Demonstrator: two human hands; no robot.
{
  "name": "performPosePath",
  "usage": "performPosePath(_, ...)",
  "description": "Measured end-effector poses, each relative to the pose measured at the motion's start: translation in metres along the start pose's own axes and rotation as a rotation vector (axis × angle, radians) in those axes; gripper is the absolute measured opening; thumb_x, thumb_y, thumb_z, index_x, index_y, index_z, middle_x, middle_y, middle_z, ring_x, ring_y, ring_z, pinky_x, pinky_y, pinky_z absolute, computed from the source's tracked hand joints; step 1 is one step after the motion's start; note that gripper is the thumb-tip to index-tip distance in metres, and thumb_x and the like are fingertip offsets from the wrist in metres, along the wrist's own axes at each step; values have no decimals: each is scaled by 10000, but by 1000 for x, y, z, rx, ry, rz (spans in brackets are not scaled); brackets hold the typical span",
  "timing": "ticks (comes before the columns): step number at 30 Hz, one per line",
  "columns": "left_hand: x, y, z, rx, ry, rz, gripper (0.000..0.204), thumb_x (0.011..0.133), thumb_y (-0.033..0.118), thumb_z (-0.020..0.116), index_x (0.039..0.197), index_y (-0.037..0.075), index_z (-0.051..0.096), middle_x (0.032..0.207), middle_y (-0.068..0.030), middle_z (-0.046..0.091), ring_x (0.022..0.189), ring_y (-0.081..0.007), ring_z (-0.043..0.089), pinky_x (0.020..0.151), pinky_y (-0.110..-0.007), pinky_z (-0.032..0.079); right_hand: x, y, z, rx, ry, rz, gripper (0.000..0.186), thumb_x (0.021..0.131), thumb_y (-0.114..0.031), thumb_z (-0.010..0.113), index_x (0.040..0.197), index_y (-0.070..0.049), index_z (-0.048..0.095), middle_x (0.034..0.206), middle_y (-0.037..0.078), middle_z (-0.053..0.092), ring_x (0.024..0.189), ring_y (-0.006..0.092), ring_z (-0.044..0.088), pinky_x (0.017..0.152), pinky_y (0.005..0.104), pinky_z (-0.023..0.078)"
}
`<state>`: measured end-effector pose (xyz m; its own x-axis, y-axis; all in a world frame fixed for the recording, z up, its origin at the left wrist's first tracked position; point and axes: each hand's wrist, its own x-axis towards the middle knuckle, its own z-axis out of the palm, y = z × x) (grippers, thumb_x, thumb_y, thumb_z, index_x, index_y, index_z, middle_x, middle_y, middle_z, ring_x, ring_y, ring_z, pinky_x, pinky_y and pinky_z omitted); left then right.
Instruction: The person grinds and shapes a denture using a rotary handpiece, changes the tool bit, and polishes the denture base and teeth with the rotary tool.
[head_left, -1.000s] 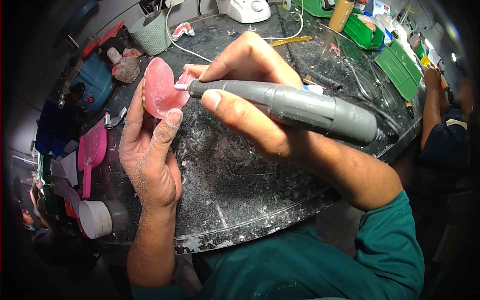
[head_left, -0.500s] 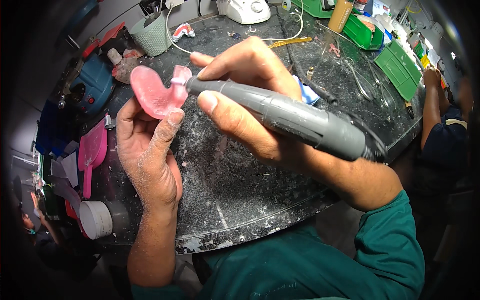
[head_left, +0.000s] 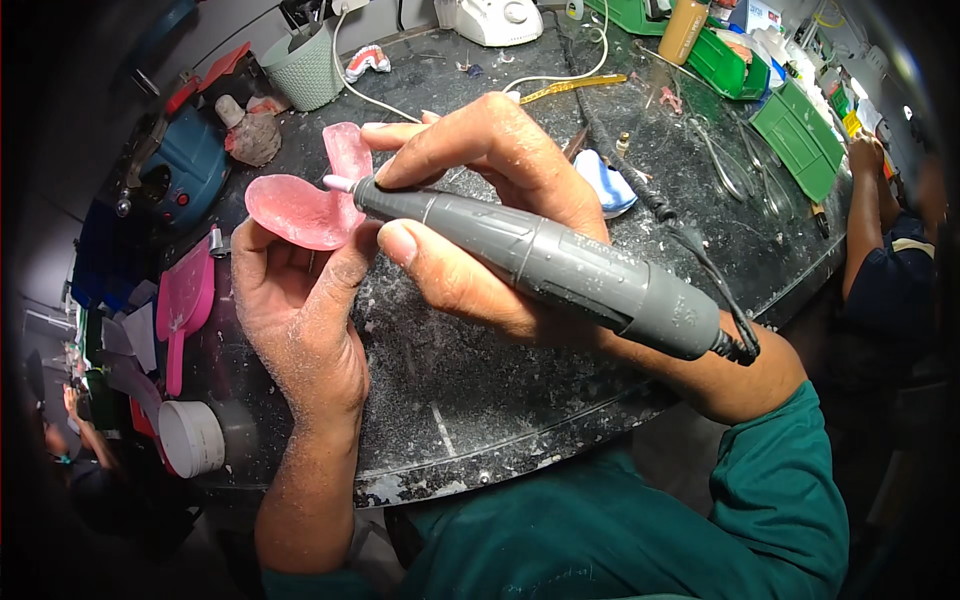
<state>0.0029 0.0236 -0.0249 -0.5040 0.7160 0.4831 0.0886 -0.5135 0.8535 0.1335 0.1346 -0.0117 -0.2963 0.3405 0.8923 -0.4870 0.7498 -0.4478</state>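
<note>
Between the thumb and fingers of my left hand [head_left: 305,310] is a pink U-shaped denture base [head_left: 300,212], its curved inner face turned up. White dust coats that hand and wrist. My right hand [head_left: 500,200] grips a dark grey rotary handpiece [head_left: 540,260] like a pen. The pale, tapered bit [head_left: 341,184] at its tip lies at the denture base's inner edge; I cannot tell whether it touches. A black cord leaves the handpiece's rear end near my right wrist.
Dust covers the black worktop [head_left: 450,400]. A white lidded tub [head_left: 192,440] and pink dustpan [head_left: 186,300] lie left, a blue machine [head_left: 190,165] behind them. Farther back are a woven basket [head_left: 303,70] and denture model [head_left: 367,62]. Green bins [head_left: 797,135] stand right, near another person's arm [head_left: 866,200].
The denture base has turned and tilted in my left hand, so its opening faces differently. My right hand and the handpiece have shifted slightly down, with the bit now nearer the base's middle.
</note>
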Motion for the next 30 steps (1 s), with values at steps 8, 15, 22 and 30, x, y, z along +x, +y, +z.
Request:
performPosePath(8,3,4,7,-87,-38,-50,548,858,133,717,1312,42,424,1214,-69,512,1176,-177,516,1059,-353,399,-2,-9,7,165,146,204,306,836,-175,757,1046,-27,591,932,82,625,870,172,673,782,307,537)
performPosePath(15,2,6,6,-202,-93,-180,560,932,189,629,1381,-40,384,1357,-143,500,1245,-208,507,1086,-353,378,-5,-3,8,90,52,70,328,798,-123,757,1067,-21,598,942,106,631,885,206,680,785,304,543)
performPosePath(22,4,9,11,0,-89,-36,456,954,131,620,1341,-68,483,1397,-187,506,1266,-228,517,1101,-367,387,-3,-2,5,31,28,6,338,782,-96,760,1070,-19,600,948,103,635,879,200,682,783,297,548)
performPosePath(30,2,1,11,38,-94,166,415,909,-16,642,1306,-74,534,1309,-197,581,1190,-231,582,1039,-358,460,4,-2,-4,-64,-36,-49,304,775,-112,765,1036,-34,629,922,100,640,840,195,675,744,301,539)
